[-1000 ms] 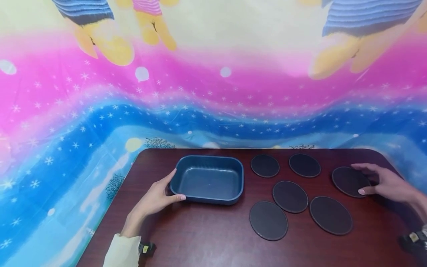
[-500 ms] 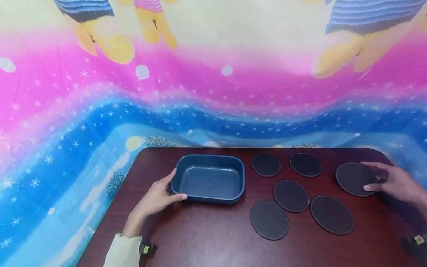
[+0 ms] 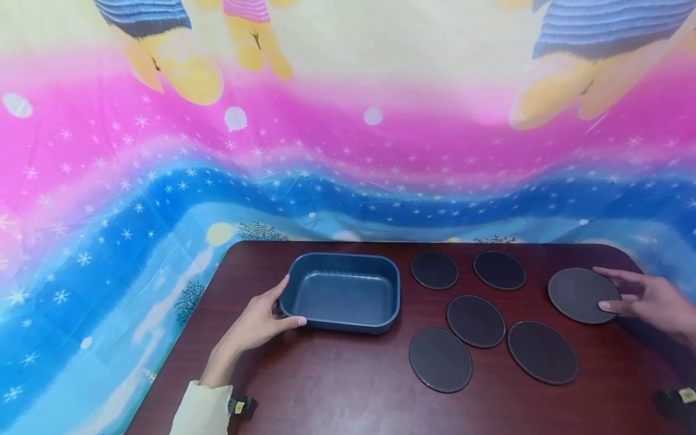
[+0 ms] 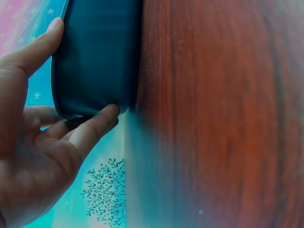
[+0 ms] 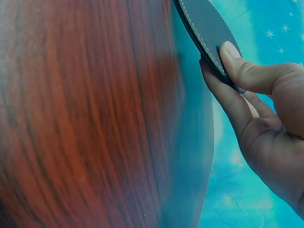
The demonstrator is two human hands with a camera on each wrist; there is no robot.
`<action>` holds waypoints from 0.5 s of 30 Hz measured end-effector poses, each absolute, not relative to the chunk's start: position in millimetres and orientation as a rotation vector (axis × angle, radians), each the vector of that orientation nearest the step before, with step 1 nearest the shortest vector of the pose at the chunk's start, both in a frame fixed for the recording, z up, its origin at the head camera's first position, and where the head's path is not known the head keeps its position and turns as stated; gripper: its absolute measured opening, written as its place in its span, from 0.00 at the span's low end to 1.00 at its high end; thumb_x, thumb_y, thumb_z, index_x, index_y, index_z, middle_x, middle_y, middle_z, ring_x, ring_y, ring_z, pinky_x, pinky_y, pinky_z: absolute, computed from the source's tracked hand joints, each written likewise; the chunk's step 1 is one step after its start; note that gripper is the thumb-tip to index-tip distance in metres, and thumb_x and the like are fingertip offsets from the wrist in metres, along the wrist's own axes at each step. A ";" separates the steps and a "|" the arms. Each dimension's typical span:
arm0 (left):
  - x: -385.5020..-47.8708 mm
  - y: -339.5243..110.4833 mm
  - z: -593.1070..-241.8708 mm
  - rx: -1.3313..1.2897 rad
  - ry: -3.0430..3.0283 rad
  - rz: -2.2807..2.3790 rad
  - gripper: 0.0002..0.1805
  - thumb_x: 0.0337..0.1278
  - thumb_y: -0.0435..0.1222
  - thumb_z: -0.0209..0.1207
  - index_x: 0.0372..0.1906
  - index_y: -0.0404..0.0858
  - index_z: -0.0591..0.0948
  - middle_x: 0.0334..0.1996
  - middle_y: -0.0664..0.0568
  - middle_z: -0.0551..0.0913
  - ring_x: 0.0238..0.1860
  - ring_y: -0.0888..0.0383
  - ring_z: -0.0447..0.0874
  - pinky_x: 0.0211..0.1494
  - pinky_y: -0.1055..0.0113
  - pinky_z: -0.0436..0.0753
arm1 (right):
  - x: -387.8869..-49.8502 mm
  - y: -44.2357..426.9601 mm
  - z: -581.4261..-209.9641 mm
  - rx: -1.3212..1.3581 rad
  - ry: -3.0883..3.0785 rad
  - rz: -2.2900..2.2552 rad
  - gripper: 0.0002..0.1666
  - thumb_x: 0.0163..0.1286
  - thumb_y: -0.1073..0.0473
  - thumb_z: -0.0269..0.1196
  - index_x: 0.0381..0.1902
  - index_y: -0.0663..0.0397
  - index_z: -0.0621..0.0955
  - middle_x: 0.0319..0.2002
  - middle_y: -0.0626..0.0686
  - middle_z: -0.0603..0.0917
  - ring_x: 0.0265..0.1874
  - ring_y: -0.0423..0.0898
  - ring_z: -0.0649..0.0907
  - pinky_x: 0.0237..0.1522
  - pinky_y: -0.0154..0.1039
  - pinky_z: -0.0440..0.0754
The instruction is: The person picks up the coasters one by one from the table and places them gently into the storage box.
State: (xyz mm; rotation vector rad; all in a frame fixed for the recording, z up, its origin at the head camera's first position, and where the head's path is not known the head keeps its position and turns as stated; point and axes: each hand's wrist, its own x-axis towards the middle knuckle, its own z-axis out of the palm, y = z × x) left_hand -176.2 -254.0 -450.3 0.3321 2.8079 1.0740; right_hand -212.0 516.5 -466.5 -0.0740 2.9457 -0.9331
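At the right end of the dark red wood-grain table (image 3: 326, 393), holding a round, dark, stitched-edge coaster (image 3: 583, 296) just clear of the surface in the right hand (image 3: 652, 300), pinching its outer edge with thumb above and fingers below. Probably weighing little and bending hardly at all, judging by the unsagging disc; perhaps pivoting if held too near the border, so calling for a pinch reaching inside the stitching. Farther left, gripping a blue rectangular container (image 3: 342, 297) by its left end with the left hand (image 3: 257, 320), spanning near corner and outer wall; presumably meeting stiff, smooth plastic, best being steadied there. In between, showing five matching coasters (image 3: 475, 321) lying flat, probably needing a fingertip under the rim.
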 end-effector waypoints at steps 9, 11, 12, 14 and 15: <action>-175.9 -252.9 -449.8 0.323 2.810 1.076 0.62 0.60 0.58 0.75 0.88 0.39 0.53 0.80 0.33 0.69 0.62 0.47 0.90 0.62 0.51 0.90 | -208.5 520.2 -471.5 -0.010 2.841 -1.134 0.51 0.78 0.52 0.69 0.88 0.43 0.56 0.84 0.78 0.45 0.65 0.93 0.61 0.35 0.28 0.85; -176.1 -252.9 -449.8 0.327 2.810 1.078 0.62 0.60 0.58 0.75 0.88 0.39 0.53 0.80 0.33 0.69 0.62 0.47 0.90 0.62 0.51 0.90 | -207.2 519.7 -474.0 -0.002 2.824 -1.188 0.50 0.79 0.53 0.68 0.89 0.41 0.55 0.88 0.63 0.46 0.73 0.88 0.57 0.37 0.25 0.85; -176.2 -252.8 -449.7 0.327 2.809 1.080 0.62 0.60 0.58 0.75 0.88 0.39 0.53 0.80 0.33 0.69 0.62 0.47 0.90 0.62 0.51 0.90 | -206.5 518.9 -475.2 0.000 2.813 -1.219 0.49 0.80 0.53 0.67 0.89 0.40 0.55 0.88 0.55 0.47 0.78 0.83 0.53 0.38 0.24 0.85; -176.5 -253.0 -449.8 0.329 2.808 1.084 0.62 0.60 0.58 0.74 0.88 0.39 0.53 0.80 0.33 0.69 0.63 0.46 0.89 0.62 0.51 0.90 | -204.6 516.6 -476.4 -0.010 2.771 -1.295 0.47 0.82 0.54 0.65 0.89 0.38 0.54 0.86 0.45 0.48 0.86 0.68 0.45 0.41 0.22 0.85; -176.7 -253.1 -449.8 0.331 2.806 1.084 0.62 0.60 0.58 0.74 0.88 0.39 0.53 0.80 0.33 0.68 0.64 0.45 0.89 0.62 0.51 0.90 | -203.8 514.9 -476.1 -0.018 2.739 -1.336 0.47 0.83 0.55 0.63 0.89 0.38 0.53 0.85 0.43 0.45 0.87 0.61 0.40 0.42 0.21 0.84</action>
